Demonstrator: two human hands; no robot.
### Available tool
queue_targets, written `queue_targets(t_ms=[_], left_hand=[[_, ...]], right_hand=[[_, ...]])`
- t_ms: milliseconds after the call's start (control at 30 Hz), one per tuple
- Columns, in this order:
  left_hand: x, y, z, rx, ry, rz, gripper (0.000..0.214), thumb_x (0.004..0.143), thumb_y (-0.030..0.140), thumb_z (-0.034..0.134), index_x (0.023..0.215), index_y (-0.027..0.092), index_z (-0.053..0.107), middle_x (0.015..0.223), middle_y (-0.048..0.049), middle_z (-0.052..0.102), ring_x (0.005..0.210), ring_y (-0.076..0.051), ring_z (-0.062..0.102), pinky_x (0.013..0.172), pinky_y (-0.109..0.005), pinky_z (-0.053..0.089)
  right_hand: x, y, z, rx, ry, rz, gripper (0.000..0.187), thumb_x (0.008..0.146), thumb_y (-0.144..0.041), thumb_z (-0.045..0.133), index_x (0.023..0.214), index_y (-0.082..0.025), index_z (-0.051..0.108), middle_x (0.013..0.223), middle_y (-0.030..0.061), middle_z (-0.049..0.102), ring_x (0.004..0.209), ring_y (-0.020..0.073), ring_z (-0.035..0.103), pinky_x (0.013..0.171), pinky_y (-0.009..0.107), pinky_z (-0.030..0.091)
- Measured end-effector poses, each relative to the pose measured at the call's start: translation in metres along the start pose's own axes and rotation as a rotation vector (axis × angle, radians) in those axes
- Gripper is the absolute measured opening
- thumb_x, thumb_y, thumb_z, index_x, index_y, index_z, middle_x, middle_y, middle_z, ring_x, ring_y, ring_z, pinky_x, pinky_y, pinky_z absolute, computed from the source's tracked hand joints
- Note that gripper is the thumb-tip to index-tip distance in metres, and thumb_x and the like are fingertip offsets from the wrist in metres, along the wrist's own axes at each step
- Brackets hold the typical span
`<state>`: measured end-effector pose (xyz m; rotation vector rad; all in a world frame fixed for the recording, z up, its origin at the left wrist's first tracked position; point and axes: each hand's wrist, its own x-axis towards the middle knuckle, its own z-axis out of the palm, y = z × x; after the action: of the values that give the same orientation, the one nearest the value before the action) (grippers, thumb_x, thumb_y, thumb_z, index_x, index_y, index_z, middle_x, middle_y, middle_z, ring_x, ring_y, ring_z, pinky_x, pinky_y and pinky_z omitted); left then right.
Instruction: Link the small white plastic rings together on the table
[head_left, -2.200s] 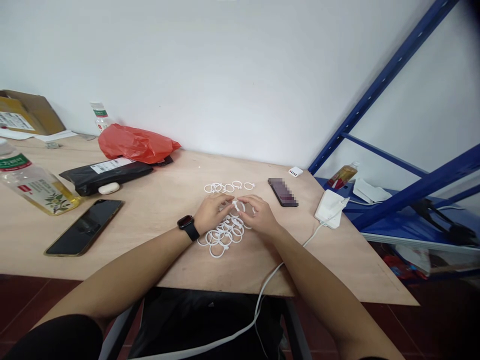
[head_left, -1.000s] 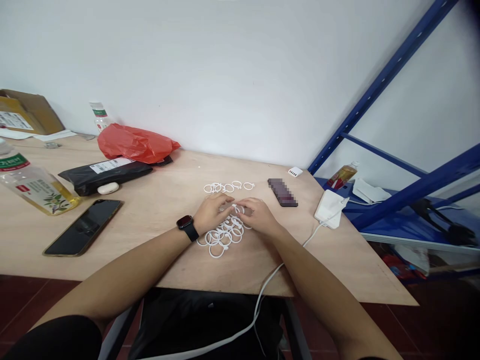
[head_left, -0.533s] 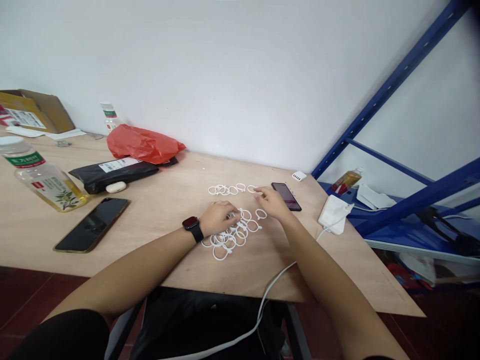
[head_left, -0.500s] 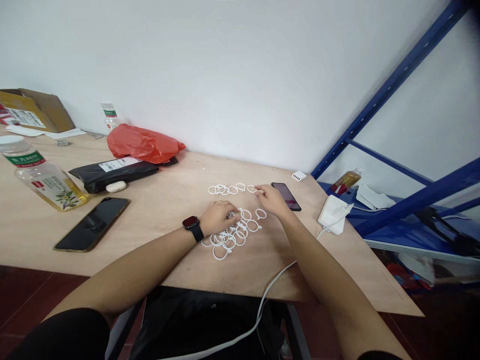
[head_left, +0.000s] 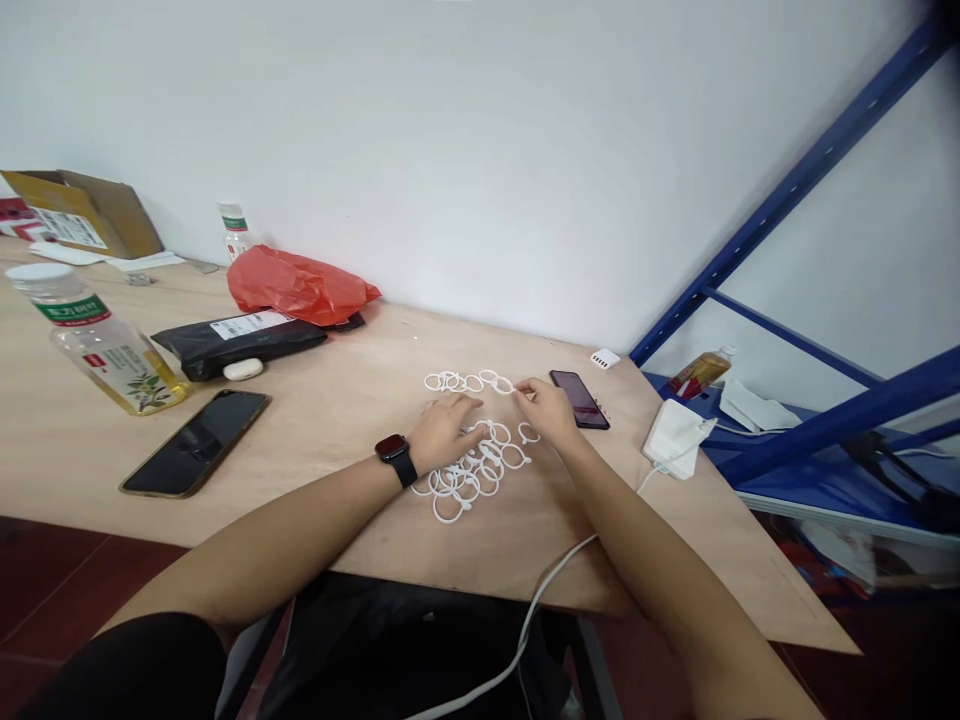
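Observation:
My right hand (head_left: 541, 405) pinches the edge of a white plastic ring (head_left: 503, 392) just above the wood tabletop. That ring overlaps another in a short row of white rings (head_left: 450, 374) behind my hands. My left hand (head_left: 448, 430), with a dark watch on its wrist, is open, thumb apart from the fingers. It rests at the upper left of a loose pile of several white rings (head_left: 448, 520) with small tabs, covering part of it. One ring (head_left: 529, 424) lies beside the pile, near my right wrist.
A dark phone (head_left: 581, 400) and a white charger (head_left: 604, 358) lie to the right, with a white power adapter (head_left: 675, 440) and cable. Leftward are another phone (head_left: 196, 443), a bottle (head_left: 112, 350), a black package (head_left: 240, 345) and a red bag (head_left: 300, 290). A blue rack (head_left: 787, 170) stands beyond the table.
My right hand has drawn the ring slightly left against its neighbour in the row. My left hand has lifted off the pile a little, its fingers stretching out. The view has shifted slightly.

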<state>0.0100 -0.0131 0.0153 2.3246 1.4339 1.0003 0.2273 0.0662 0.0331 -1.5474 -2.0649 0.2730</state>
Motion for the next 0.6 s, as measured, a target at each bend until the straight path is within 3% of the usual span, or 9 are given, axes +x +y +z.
queue_targets(t_ms=[133,267,367,433,600], left_hand=[[0.001,-0.005,0.001,-0.097,0.105,0.007,0.060,0.088,0.043,0.062,0.140,0.021,0.042,0.134,-0.0133,0.055,0.108,-0.025,0.061,0.096,-0.043,0.047],[0.003,-0.005,-0.001,-0.184,0.069,0.054,0.048,0.091,0.040,0.059,0.134,0.021,0.050,0.119,-0.0090,0.066,0.098,-0.021,0.065,0.093,-0.040,0.048],[0.003,-0.001,-0.005,-0.224,0.029,0.098,0.027,0.094,0.038,0.054,0.112,0.022,0.067,0.100,-0.0048,0.072,0.092,-0.019,0.065,0.087,-0.034,0.048],[0.002,0.002,-0.006,-0.232,0.031,0.100,0.025,0.095,0.037,0.053,0.097,0.021,0.071,0.089,-0.0039,0.073,0.084,-0.017,0.065,0.083,-0.032,0.048],[0.001,0.005,-0.009,-0.220,0.067,0.125,0.021,0.093,0.035,0.057,0.093,0.021,0.073,0.085,-0.0035,0.073,0.080,-0.016,0.063,0.084,-0.032,0.048]], right_hand=[[-0.033,-0.021,-0.002,0.495,-0.015,0.009,0.026,0.078,-0.039,0.068,0.090,-0.016,0.071,0.074,0.0038,0.071,0.059,0.0151,0.061,0.056,0.025,0.046],[-0.047,-0.026,0.006,0.880,-0.048,0.102,0.034,0.070,-0.045,0.077,0.086,-0.016,0.070,0.067,0.0023,0.068,0.053,0.0121,0.057,0.050,0.024,0.045],[-0.052,-0.029,0.012,1.023,-0.116,0.145,0.035,0.063,-0.044,0.083,0.082,-0.017,0.070,0.066,0.0009,0.069,0.053,0.0112,0.057,0.052,0.024,0.047],[-0.054,-0.033,0.013,1.074,-0.171,0.146,0.036,0.058,-0.044,0.085,0.079,-0.018,0.071,0.067,0.0005,0.069,0.055,0.0117,0.059,0.053,0.025,0.049],[-0.058,-0.042,0.011,1.127,-0.230,0.153,0.037,0.054,-0.041,0.088,0.076,-0.018,0.071,0.070,0.0013,0.071,0.063,0.0144,0.064,0.060,0.027,0.053]])
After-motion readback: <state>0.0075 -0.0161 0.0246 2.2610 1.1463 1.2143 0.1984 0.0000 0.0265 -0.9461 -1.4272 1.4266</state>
